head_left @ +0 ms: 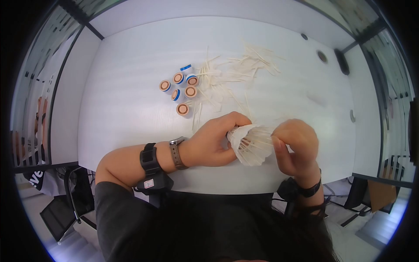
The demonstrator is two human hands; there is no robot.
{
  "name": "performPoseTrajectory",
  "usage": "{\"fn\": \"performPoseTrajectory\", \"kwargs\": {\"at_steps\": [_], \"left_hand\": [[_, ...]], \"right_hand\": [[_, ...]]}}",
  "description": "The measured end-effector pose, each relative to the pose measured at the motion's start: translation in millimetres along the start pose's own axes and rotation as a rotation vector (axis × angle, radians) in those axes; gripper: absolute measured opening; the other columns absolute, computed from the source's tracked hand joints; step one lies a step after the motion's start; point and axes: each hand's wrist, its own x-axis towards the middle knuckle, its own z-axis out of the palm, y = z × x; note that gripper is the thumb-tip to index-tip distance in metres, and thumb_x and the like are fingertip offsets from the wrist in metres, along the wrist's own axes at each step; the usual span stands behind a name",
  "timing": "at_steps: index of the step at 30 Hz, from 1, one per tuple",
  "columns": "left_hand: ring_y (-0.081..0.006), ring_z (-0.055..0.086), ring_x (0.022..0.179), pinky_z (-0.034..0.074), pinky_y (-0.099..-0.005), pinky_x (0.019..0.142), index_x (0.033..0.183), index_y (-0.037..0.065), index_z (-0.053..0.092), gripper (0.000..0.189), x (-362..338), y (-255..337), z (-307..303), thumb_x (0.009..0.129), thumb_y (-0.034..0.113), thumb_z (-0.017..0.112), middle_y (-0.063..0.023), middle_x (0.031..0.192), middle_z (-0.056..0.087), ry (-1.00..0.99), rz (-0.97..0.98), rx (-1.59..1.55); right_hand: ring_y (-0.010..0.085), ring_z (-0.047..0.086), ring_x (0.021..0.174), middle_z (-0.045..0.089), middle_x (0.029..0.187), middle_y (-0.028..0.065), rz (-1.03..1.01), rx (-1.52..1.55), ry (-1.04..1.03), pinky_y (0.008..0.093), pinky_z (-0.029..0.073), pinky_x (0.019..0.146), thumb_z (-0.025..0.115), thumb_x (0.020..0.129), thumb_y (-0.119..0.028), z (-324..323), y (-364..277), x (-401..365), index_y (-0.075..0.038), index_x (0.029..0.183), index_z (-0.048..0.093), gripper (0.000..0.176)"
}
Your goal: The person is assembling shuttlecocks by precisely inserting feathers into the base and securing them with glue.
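Note:
My left hand [214,139] is wrapped round the narrow end of a white feather shuttlecock [254,150], hiding its base. The wide feathered skirt opens toward me and to the right, with thin quills showing inside. Thumb and forefinger of my right hand [299,146] are pinched together at the skirt's right edge, on the end of a feather. Beyond my left hand, several cork shuttlecock bases [183,109] with blue bands stand or lie in a cluster, some showing a ringed face. Loose white feathers [255,61] are scattered to the right of them.
The white desk [126,100] is closed in by low partitions at the back and sides. Round cable holes [322,56] sit near its right side. Chairs [61,214] stand on the floor to the left and right behind the desk edge.

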Motion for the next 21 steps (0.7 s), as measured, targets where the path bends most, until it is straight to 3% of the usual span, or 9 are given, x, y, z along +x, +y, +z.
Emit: {"fn": "performPoseTrajectory", "kwargs": {"at_steps": [5,10,14,21], "left_hand": [[-0.0261,0.065,0.088,0.051,-0.0327,0.076,0.114,0.005,0.056,0.035,2.3,5.7,-3.0,0.082,0.014,0.07,-0.0114,0.098,0.063,-0.046,0.004,0.014],[-0.0325,0.064,0.086,0.051,-0.0371,0.074,0.112,0.005,0.056,0.035,1.9,6.7,-3.5,0.082,0.016,0.071,-0.0124,0.097,0.063,-0.124,-0.002,0.011],[-0.0329,0.063,0.084,0.051,-0.0374,0.072,0.11,0.006,0.056,0.034,2.1,7.6,-3.2,0.082,0.017,0.07,-0.0123,0.095,0.063,-0.135,0.01,0.014],[-0.0311,0.064,0.082,0.05,-0.0363,0.07,0.111,0.006,0.056,0.032,2.8,6.5,-3.0,0.083,0.016,0.067,-0.0122,0.094,0.063,-0.099,0.004,0.042]], "right_hand": [[0.0231,0.054,0.053,0.058,0.064,0.0054,0.017,0.049,-0.016,0.0329,0.039,0.05,0.071,0.074,0.001,1.0,0.0,-0.2,-0.007,0.075,0.059,0.014],[0.0211,0.053,0.053,0.057,0.063,0.0053,0.172,0.287,-0.093,0.0307,0.038,0.051,0.069,0.077,-0.003,-3.3,-2.4,-1.7,-0.006,0.073,0.059,0.011],[0.0182,0.051,0.053,0.057,0.063,0.0042,0.296,0.424,-0.118,0.0285,0.039,0.052,0.068,0.081,-0.008,-2.0,-5.3,-1.8,-0.005,0.072,0.059,0.013],[0.0167,0.05,0.053,0.057,0.062,0.0049,0.341,0.456,-0.101,0.0271,0.04,0.053,0.067,0.085,-0.01,0.8,-2.4,-2.3,-0.003,0.075,0.062,0.013]]}}
